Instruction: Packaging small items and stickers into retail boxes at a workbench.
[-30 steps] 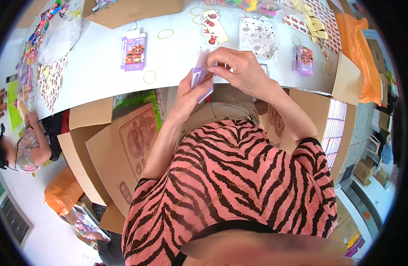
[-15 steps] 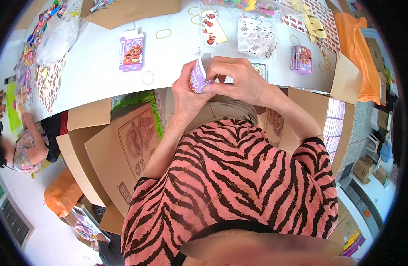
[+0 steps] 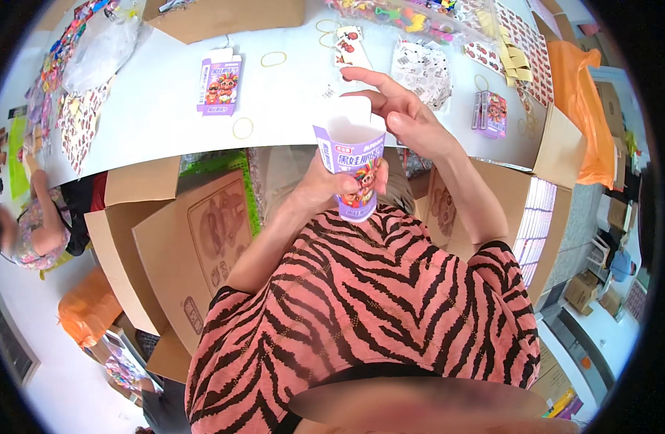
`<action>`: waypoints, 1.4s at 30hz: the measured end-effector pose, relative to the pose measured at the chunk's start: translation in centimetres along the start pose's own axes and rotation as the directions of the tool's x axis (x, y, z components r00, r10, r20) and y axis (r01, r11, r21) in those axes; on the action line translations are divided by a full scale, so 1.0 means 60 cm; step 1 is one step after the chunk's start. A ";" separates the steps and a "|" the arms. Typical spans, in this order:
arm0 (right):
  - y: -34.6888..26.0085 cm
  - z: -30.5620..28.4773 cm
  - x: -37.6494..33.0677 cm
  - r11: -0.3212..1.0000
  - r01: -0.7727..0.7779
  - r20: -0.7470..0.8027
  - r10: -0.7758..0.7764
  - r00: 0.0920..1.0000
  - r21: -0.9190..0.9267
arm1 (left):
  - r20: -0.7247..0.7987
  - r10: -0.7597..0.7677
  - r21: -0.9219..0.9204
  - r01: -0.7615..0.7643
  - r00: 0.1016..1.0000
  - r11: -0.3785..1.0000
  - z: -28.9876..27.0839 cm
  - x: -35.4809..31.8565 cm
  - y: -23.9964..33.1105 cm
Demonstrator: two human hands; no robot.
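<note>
My left hand [image 3: 312,189] is wrapped round a small purple carton [image 3: 357,170] with a cartoon figure on its front. The carton stands upright in front of my chest, its top open and a white flap raised at the back. Just beside its upper right edge is my right hand [image 3: 423,126], fingers spread and holding nothing. What lies inside the carton cannot be made out. On the white table [image 3: 289,98], a similar purple carton [image 3: 220,88] lies to the left, and a pair of purple cartons [image 3: 491,116] sits to the right.
Beyond my hands lie a pile of white printed packets [image 3: 421,72], sticker cards [image 3: 350,49], rubber bands [image 3: 243,129] and a bag of colourful toys [image 3: 412,22]. Open cardboard boxes [image 3: 137,260] flank me below the table edge. A co-worker [image 3: 39,228] sits at the left.
The carton has come down nearer my chest and turned upright, its top now spread open. My right hand has let go of it and opened.
</note>
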State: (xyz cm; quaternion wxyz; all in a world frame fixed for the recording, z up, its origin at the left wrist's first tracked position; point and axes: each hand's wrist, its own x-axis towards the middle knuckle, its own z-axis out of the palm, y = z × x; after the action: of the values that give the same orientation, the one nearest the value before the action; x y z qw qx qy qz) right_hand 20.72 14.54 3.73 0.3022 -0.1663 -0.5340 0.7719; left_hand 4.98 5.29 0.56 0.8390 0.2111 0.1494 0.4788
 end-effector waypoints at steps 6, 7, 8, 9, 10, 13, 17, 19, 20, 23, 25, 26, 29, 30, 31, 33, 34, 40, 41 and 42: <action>-0.016 -0.004 -0.017 0.945 0.130 -0.046 -0.151 0.987 -0.300 | -0.018 -0.048 0.028 0.049 0.999 0.998 -0.013 -0.015 0.008; -0.030 -0.001 -0.023 0.886 0.139 -0.005 -0.158 0.987 -0.442 | -0.027 -0.041 0.034 0.041 0.999 0.999 -0.019 -0.016 0.007; -0.044 0.006 -0.027 0.805 0.151 0.037 -0.159 0.987 -0.574 | -0.035 -0.032 0.041 0.034 0.999 0.999 -0.023 -0.018 0.006; -0.054 0.016 -0.029 0.759 0.132 0.029 -0.148 0.989 -0.638 | -0.059 -0.034 0.072 0.039 0.998 0.997 -0.020 -0.015 0.008; -0.051 0.017 -0.029 0.759 0.129 0.024 -0.147 0.989 -0.638 | -0.057 -0.039 0.070 0.043 0.998 0.997 -0.020 -0.015 0.009; -0.043 0.034 -0.028 0.765 0.064 0.060 -0.033 0.998 -0.641 | -0.025 -0.098 0.157 0.101 0.995 0.982 -0.022 -0.014 0.007; -0.055 0.031 -0.027 0.701 0.052 0.144 0.072 0.987 -0.711 | -0.056 -0.077 0.081 0.081 0.995 0.993 -0.001 -0.018 0.012; -0.057 0.034 -0.025 0.634 0.070 0.096 0.007 0.995 -0.770 | -0.171 0.038 0.270 0.010 0.984 0.963 -0.016 -0.015 0.004; -0.057 0.034 -0.024 0.635 0.072 0.099 0.008 0.995 -0.769 | -0.259 0.170 0.456 -0.035 0.951 0.889 -0.021 -0.015 0.001; -0.043 0.028 -0.026 0.508 0.008 -0.010 -0.032 0.999 -0.861 | -0.271 0.350 0.791 0.001 0.897 0.612 0.007 -0.011 0.020; -0.033 0.030 -0.022 0.451 -0.013 -0.064 -0.097 0.993 -0.893 | -0.186 0.512 0.959 0.042 0.839 0.280 0.006 -0.011 0.007; -0.029 0.033 -0.021 0.453 -0.011 -0.062 -0.097 0.993 -0.892 | -0.188 0.513 0.959 0.045 0.838 0.279 0.011 -0.009 0.000; -0.024 0.049 -0.016 0.514 0.009 -0.056 -0.111 0.992 -0.858 | -0.129 0.610 0.991 0.083 0.782 0.103 0.018 -0.004 -0.011; -0.024 0.052 -0.015 0.487 0.043 -0.017 -0.117 0.993 -0.873 | -0.154 0.625 0.988 0.115 0.766 0.103 0.018 -0.003 -0.015; -0.024 0.053 -0.015 0.459 0.077 0.023 -0.123 0.992 -0.885 | -0.179 0.639 0.984 0.147 0.748 0.104 0.017 -0.002 -0.017; -0.027 0.053 -0.014 0.506 0.070 0.006 -0.126 0.992 -0.860 | -0.194 0.641 0.981 0.158 0.743 0.113 0.017 -0.005 -0.014; -0.027 0.053 -0.014 0.551 0.062 -0.010 -0.127 0.992 -0.832 | -0.209 0.644 0.978 0.170 0.736 0.124 0.017 -0.006 -0.011; 0.021 0.056 -0.022 0.460 0.217 -0.068 -0.528 0.847 -0.861 | -0.218 0.680 0.972 0.217 0.700 0.088 0.026 -0.005 0.012; 0.027 0.060 -0.026 0.460 0.215 -0.071 -0.528 0.846 -0.862 | -0.218 0.678 0.972 0.217 0.702 0.088 0.029 -0.005 0.013; 0.033 0.064 -0.030 0.512 0.157 -0.177 -0.543 0.821 -0.844 | -0.266 0.654 0.964 0.214 0.708 0.161 0.033 -0.006 0.012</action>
State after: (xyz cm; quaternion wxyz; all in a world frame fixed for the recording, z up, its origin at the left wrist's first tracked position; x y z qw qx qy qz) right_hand 19.27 10.10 3.22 0.4555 -0.3309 -0.7651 0.3124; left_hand 5.14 4.90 2.66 0.3077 0.5280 0.6577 0.4404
